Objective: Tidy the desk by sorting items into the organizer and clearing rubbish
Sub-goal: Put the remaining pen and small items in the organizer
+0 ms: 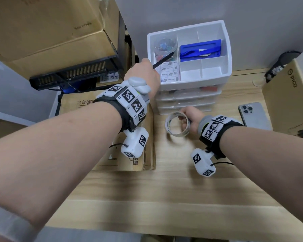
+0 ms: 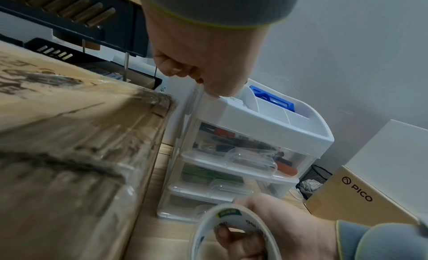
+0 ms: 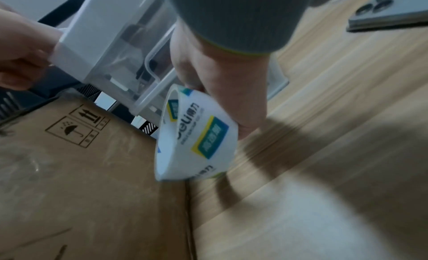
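Note:
My left hand (image 1: pixel 146 65) grips a thin black pen (image 1: pixel 163 60), whose tip slants over the left compartments of the white organizer's (image 1: pixel 196 84) top tray. In the left wrist view the left hand (image 2: pixel 192 71) is curled at the tray's corner and the pen is hidden. My right hand (image 1: pixel 185 118) holds a roll of clear tape (image 1: pixel 177 125) just above the desk, in front of the organizer's clear drawers (image 2: pixel 231 161). In the right wrist view the right hand's fingers (image 3: pixel 222 99) are hooked through the printed tape roll (image 3: pixel 197 135).
The tray holds a blue item (image 1: pixel 200 49), a notes pad (image 1: pixel 170 72) and a clear round box (image 1: pixel 165 44). A phone (image 1: pixel 254 116) lies at the right beside a PICO carton (image 1: pixel 291 102). A flat cardboard box (image 1: pixel 112 151) and a black rack (image 1: pixel 73 75) stand at the left.

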`<state>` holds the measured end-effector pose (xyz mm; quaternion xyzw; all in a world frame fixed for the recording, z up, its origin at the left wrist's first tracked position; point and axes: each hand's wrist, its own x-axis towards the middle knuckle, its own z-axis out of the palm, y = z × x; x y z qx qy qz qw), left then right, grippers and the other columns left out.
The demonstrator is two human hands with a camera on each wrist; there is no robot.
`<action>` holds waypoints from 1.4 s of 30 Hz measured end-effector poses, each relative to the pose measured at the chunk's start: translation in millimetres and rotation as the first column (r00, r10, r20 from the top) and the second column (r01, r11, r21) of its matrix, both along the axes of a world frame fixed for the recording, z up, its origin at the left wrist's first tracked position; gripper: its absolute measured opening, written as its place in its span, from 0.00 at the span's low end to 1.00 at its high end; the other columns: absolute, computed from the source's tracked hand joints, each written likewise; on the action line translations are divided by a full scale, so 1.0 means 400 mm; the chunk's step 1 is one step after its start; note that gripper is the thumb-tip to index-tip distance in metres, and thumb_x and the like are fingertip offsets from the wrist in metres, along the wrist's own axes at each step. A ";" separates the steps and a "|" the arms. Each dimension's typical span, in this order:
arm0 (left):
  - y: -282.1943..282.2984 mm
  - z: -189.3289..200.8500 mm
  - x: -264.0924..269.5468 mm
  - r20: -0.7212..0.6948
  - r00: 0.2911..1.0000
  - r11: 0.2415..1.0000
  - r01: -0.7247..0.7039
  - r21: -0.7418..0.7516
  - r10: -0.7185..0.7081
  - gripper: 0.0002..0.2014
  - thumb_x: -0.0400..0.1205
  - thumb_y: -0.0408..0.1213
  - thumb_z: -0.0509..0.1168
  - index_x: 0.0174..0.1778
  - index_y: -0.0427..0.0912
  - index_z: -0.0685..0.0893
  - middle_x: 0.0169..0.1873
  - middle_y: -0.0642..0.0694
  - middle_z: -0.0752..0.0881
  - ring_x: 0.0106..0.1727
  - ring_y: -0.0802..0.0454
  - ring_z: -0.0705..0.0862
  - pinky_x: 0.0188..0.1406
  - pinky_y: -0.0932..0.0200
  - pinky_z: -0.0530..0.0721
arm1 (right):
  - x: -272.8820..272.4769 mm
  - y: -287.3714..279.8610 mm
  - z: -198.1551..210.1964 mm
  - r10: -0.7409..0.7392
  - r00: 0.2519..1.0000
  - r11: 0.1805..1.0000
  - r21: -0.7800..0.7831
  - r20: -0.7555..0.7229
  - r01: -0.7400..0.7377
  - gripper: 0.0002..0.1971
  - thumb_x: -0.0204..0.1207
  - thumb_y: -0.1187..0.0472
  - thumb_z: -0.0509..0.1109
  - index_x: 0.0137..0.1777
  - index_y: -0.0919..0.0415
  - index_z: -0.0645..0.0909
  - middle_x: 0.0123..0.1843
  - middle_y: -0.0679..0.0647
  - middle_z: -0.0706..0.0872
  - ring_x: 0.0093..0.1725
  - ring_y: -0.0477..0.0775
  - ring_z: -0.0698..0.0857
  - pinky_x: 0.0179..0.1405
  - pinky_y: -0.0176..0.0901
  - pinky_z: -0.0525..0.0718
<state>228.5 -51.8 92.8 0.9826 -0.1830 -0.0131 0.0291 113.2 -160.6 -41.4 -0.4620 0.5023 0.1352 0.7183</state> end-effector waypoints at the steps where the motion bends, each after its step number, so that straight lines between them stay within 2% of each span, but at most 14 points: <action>1: -0.001 -0.002 -0.001 0.008 1.000 1.000 -0.005 0.000 0.005 0.11 0.87 0.42 0.55 0.58 0.39 0.75 0.41 0.45 0.77 0.38 0.43 0.76 0.25 0.57 0.62 | 0.006 0.001 -0.007 -0.022 1.000 1.000 0.015 -0.003 0.022 0.07 0.72 0.70 0.59 0.35 0.60 0.74 0.23 0.52 0.71 0.12 0.46 0.66 0.13 0.32 0.66; 5: -0.004 -0.003 -0.001 0.014 1.000 1.000 -0.012 -0.008 0.012 0.12 0.87 0.43 0.55 0.59 0.40 0.76 0.41 0.46 0.77 0.38 0.44 0.77 0.28 0.56 0.66 | 0.022 0.006 -0.021 -0.104 0.995 0.995 0.011 0.009 0.104 0.06 0.72 0.70 0.61 0.41 0.62 0.79 0.30 0.55 0.76 0.11 0.45 0.70 0.12 0.31 0.67; 10: -0.003 -0.004 0.000 0.022 1.000 1.000 -0.005 -0.016 0.006 0.12 0.87 0.43 0.55 0.58 0.40 0.76 0.41 0.46 0.77 0.38 0.44 0.77 0.27 0.56 0.65 | 0.024 0.027 -0.041 -0.166 0.985 0.986 0.009 0.046 0.166 0.08 0.68 0.74 0.63 0.32 0.62 0.76 0.16 0.50 0.72 0.11 0.47 0.71 0.14 0.33 0.70; 14: -0.004 -0.008 0.000 0.031 0.999 1.000 -0.009 -0.024 0.009 0.11 0.86 0.43 0.56 0.57 0.40 0.76 0.40 0.46 0.77 0.37 0.44 0.77 0.28 0.56 0.66 | 0.026 0.028 -0.060 -0.236 0.969 0.971 0.035 0.070 0.234 0.07 0.65 0.74 0.63 0.32 0.62 0.76 0.18 0.52 0.74 0.15 0.50 0.75 0.19 0.37 0.76; 18: -0.007 -0.014 0.000 0.041 0.999 1.000 -0.022 -0.022 0.023 0.11 0.86 0.42 0.56 0.58 0.40 0.77 0.40 0.46 0.77 0.37 0.44 0.77 0.30 0.55 0.68 | 0.013 0.030 -0.070 -0.250 0.965 0.968 0.031 0.084 0.249 0.08 0.67 0.75 0.63 0.31 0.62 0.74 0.16 0.51 0.72 0.13 0.48 0.73 0.16 0.34 0.73; 21: -0.012 -0.016 0.002 0.041 0.999 0.999 -0.033 -0.011 0.034 0.12 0.86 0.42 0.57 0.60 0.40 0.77 0.41 0.46 0.78 0.38 0.44 0.78 0.33 0.54 0.71 | -0.013 0.043 -0.085 -0.252 0.966 0.968 0.019 0.058 0.251 0.06 0.67 0.74 0.66 0.42 0.66 0.79 0.18 0.52 0.76 0.14 0.49 0.76 0.18 0.35 0.75; 25: -0.018 -0.016 0.009 0.030 0.998 0.998 -0.055 0.006 0.054 0.13 0.85 0.42 0.57 0.61 0.40 0.77 0.42 0.45 0.79 0.39 0.44 0.78 0.35 0.52 0.73 | -0.059 0.060 -0.112 -0.179 0.983 0.984 0.013 0.034 0.178 0.30 0.56 0.71 0.70 0.63 0.71 0.79 0.31 0.60 0.83 0.26 0.56 0.84 0.33 0.46 0.85; 27: -0.021 -0.016 0.013 0.021 0.998 0.998 -0.067 0.017 0.067 0.13 0.85 0.42 0.57 0.60 0.40 0.78 0.42 0.45 0.80 0.39 0.44 0.79 0.36 0.52 0.73 | -0.082 0.066 -0.133 -0.171 0.985 0.985 0.008 0.034 0.171 0.40 0.55 0.71 0.71 0.74 0.71 0.72 0.33 0.62 0.87 0.30 0.58 0.87 0.35 0.53 0.89; 29: -0.029 -0.016 0.014 0.013 0.997 0.997 -0.078 0.029 0.078 0.12 0.85 0.41 0.58 0.59 0.39 0.79 0.42 0.44 0.81 0.39 0.44 0.79 0.36 0.52 0.73 | -0.108 0.070 -0.146 -0.177 0.982 0.984 0.039 0.069 0.175 0.45 0.59 0.71 0.73 0.81 0.67 0.66 0.35 0.61 0.90 0.31 0.58 0.89 0.34 0.54 0.90; 31: -0.032 -0.015 0.017 0.009 0.995 0.995 -0.095 0.044 0.095 0.12 0.85 0.40 0.58 0.58 0.39 0.80 0.41 0.45 0.80 0.39 0.45 0.79 0.38 0.53 0.73 | -0.126 0.078 -0.132 -0.169 0.982 0.984 0.078 0.086 0.163 0.41 0.63 0.71 0.74 0.80 0.67 0.68 0.37 0.60 0.91 0.32 0.57 0.89 0.32 0.48 0.88; 34: -0.036 -0.014 0.014 0.003 0.995 0.994 -0.098 0.046 0.098 0.11 0.85 0.40 0.59 0.57 0.39 0.82 0.40 0.45 0.80 0.38 0.45 0.79 0.38 0.54 0.74 | -0.155 0.087 -0.107 -0.123 0.990 0.992 0.049 0.068 0.120 0.20 0.69 0.71 0.77 0.61 0.74 0.83 0.43 0.64 0.91 0.36 0.59 0.90 0.41 0.51 0.90; 37: -0.035 -0.004 0.010 -0.007 0.995 0.993 -0.099 0.057 0.100 0.11 0.86 0.39 0.59 0.58 0.38 0.82 0.46 0.43 0.86 0.42 0.44 0.82 0.39 0.53 0.74 | -0.179 0.090 -0.084 -0.003 1.000 1.000 -0.014 0.020 0.003 0.06 0.71 0.75 0.70 0.48 0.72 0.82 0.45 0.66 0.87 0.42 0.63 0.88 0.48 0.55 0.88; 40: -0.026 0.009 -0.008 -0.030 0.995 0.995 -0.094 0.031 0.095 0.14 0.88 0.42 0.58 0.64 0.37 0.78 0.56 0.41 0.87 0.53 0.42 0.86 0.43 0.52 0.73 | -0.198 0.073 -0.063 0.074 0.996 0.996 -0.040 -0.046 -0.076 0.04 0.77 0.70 0.68 0.49 0.69 0.78 0.43 0.64 0.86 0.43 0.64 0.88 0.48 0.56 0.90; 42: -0.012 0.021 -0.036 -0.038 0.992 0.993 -0.119 -0.023 0.118 0.17 0.87 0.45 0.57 0.65 0.36 0.74 0.55 0.40 0.86 0.48 0.42 0.84 0.43 0.52 0.72 | -0.201 0.050 -0.032 0.122 0.990 0.991 -0.050 -0.068 -0.126 0.08 0.72 0.69 0.69 0.50 0.66 0.77 0.40 0.62 0.85 0.34 0.61 0.86 0.36 0.50 0.88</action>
